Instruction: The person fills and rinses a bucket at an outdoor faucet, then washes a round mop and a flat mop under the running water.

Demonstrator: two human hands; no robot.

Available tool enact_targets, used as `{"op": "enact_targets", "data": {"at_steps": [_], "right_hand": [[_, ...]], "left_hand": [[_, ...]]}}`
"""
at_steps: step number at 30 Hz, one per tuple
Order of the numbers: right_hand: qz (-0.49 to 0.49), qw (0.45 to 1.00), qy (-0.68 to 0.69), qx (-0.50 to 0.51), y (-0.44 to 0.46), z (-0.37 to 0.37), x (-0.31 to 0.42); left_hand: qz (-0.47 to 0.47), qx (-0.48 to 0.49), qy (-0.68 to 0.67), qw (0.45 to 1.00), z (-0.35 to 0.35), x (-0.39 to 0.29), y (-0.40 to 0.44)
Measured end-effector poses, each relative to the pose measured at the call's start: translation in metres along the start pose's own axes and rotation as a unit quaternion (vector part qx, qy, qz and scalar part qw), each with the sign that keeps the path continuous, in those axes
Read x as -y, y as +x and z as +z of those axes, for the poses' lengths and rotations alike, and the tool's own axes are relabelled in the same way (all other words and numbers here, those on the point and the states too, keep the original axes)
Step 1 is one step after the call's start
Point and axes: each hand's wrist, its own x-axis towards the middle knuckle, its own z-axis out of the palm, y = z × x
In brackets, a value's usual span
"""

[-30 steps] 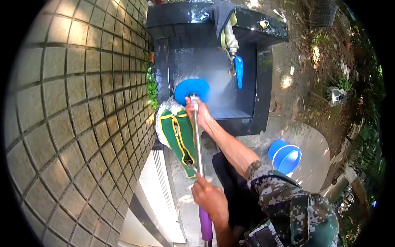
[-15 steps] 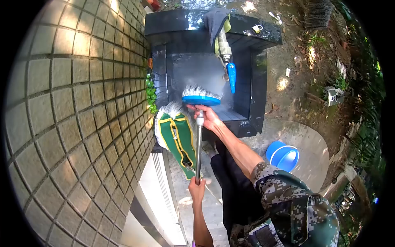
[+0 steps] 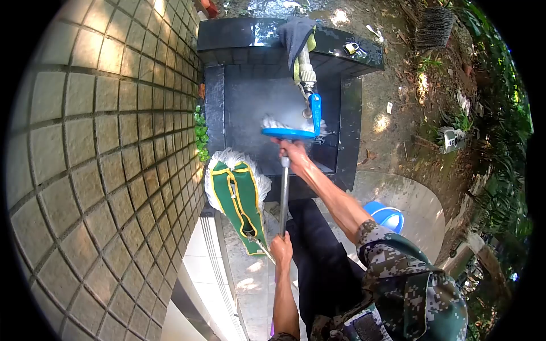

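Observation:
My right hand [image 3: 294, 152] grips the top of a metal mop pole [image 3: 284, 196], just under a round blue mop head [image 3: 288, 133] with white strands on its far side. Lower down the same pole, my left hand [image 3: 281, 248] is closed around it. The mop head is over the dark sink basin [image 3: 244, 102], close below a tap with a blue lever [image 3: 317, 115]. Left of the pole, a flat green mop [image 3: 227, 199] with yellow trim and a white fringe leans near the basin's front.
A tiled wall [image 3: 114, 153] runs along the left. On the basin's back ledge lie a dark cloth [image 3: 296, 37] and a padlock [image 3: 351, 48]. A blue bucket [image 3: 384, 216] stands on the right. A brush head [image 3: 435, 27] is at the upper right.
The round mop head has tipped from facing me to edge-on and shifted right, nearer the tap. My left hand has moved up from the purple part of the pole, then slightly further up.

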Motion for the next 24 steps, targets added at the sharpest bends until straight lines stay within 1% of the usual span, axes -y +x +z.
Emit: {"op": "enact_targets", "data": {"at_steps": [2,4,6,7,9,10,11,13,14,16,18,20,23,24], "right_hand": [[0.007,0.999,0.015,0.028,0.003,0.020,-0.002],[0.012,0.998,0.034,0.045,0.001,0.029,-0.003],[0.041,0.998,0.038,0.041,-0.006,0.027,-0.001],[0.014,0.996,0.068,0.056,-0.015,0.021,0.004],[-0.011,0.997,0.066,0.026,-0.031,0.003,0.013],[-0.028,0.997,0.065,0.007,-0.038,-0.003,0.017],[-0.029,0.998,0.060,0.009,-0.038,-0.007,0.015],[-0.049,0.996,0.068,-0.022,-0.036,-0.013,0.010],[-0.041,0.997,0.063,-0.026,-0.033,-0.007,0.006],[-0.020,0.996,0.083,0.000,-0.028,0.014,0.003],[-0.005,0.995,0.092,0.025,-0.020,0.028,-0.003],[0.015,0.990,0.128,0.058,-0.019,0.031,-0.001],[0.010,0.982,0.178,0.057,-0.036,0.003,0.009],[-0.005,0.978,0.200,0.063,-0.039,-0.012,0.009]], "left_hand": [[-0.015,-0.008,-0.005,1.000,-0.005,0.002,0.000],[0.003,-0.063,0.017,0.998,-0.017,0.001,-0.002],[0.009,-0.066,0.026,0.997,-0.027,0.005,-0.006],[0.019,-0.058,0.050,0.997,-0.030,0.008,-0.009],[0.029,-0.049,0.066,0.996,-0.034,0.010,-0.011],[0.042,-0.030,0.079,0.996,-0.036,0.009,-0.011],[0.055,-0.010,0.092,0.994,-0.038,0.009,-0.010],[0.055,-0.008,0.091,0.994,-0.043,0.011,-0.005],[0.055,-0.007,0.095,0.994,-0.047,0.013,-0.002],[0.040,-0.017,0.090,0.995,-0.054,0.012,0.002],[0.032,-0.059,0.120,0.991,-0.064,0.009,0.002],[0.023,-0.061,0.132,0.989,-0.070,0.006,0.000],[0.026,-0.074,0.126,0.989,-0.071,0.007,-0.007],[0.053,-0.064,0.149,0.985,-0.068,0.011,-0.008]]}}
